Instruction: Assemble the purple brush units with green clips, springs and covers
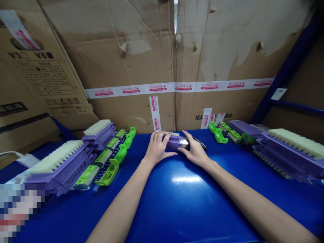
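Note:
My left hand (156, 148) grips one end of a purple plastic housing (173, 143), its fingers over the far edge and its thumb stretched along the near side. The other end is between the thumb and fingers of my right hand (195, 150). The housing has a slotted side, a silvery patch near the right end and a pale toothed strip along its top. It is low at the back of the blue table (187, 199). Just behind my right hand lies a thin dark tool (202, 144), mostly hidden, so its kind is unclear.
Purple housings with pale ribbed blocks (59, 157) are stacked at left, beside green-ended metal parts (95, 165) and green brackets (111, 172). Similar housings (291, 152) and green brackets (219, 133) stand at right. Cardboard (131, 67) walls the back; a blue frame (286, 67) rises right.

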Action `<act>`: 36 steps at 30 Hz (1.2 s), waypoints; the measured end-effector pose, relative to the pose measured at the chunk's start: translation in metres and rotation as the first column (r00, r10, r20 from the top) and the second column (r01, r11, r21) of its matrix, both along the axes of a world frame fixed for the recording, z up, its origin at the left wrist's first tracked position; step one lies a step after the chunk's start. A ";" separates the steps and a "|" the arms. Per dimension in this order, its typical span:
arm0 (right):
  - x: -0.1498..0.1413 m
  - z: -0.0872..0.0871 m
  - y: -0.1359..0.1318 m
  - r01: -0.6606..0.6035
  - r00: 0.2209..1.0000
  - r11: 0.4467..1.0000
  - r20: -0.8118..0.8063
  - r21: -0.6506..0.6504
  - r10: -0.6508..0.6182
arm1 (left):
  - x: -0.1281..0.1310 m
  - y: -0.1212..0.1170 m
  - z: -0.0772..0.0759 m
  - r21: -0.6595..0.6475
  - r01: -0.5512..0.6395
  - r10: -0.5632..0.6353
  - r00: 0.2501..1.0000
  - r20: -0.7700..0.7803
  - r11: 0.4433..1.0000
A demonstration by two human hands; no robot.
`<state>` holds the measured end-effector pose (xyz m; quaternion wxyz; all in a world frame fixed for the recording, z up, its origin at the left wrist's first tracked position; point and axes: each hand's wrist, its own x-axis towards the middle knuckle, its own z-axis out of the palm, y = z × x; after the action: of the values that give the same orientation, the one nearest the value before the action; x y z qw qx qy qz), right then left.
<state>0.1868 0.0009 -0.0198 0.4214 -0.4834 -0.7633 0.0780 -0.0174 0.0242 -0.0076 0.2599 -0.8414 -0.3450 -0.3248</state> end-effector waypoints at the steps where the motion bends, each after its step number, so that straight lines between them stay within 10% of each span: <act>1: 0.001 0.001 0.000 0.017 0.997 0.999 0.072 0.040 -0.020 | -0.001 0.000 0.000 -0.002 -0.011 0.011 1.000 0.018 1.000; 8: 0.006 0.004 0.001 -0.004 0.898 0.983 0.433 0.184 -0.077 | -0.004 0.001 -0.001 -0.020 -0.068 0.068 0.997 0.039 0.998; 18: 0.003 0.001 -0.001 -0.014 0.912 0.998 0.409 0.065 -0.014 | -0.004 0.004 -0.004 -0.161 -0.064 0.077 0.994 0.078 0.985; 27: 0.007 0.016 -0.002 0.432 0.857 0.894 0.253 0.122 -0.449 | -0.008 -0.005 0.003 -0.115 0.055 -0.018 0.953 0.302 0.992; 36: -0.005 0.013 -0.011 0.074 0.983 0.995 0.161 0.071 -0.084 | -0.002 -0.002 0.000 -0.410 -0.267 0.345 0.930 0.129 0.872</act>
<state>0.1821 -0.0097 -0.0064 0.3756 -0.5044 -0.7775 -0.0033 -0.0194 0.0219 -0.0071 0.1019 -0.7736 -0.5556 -0.2874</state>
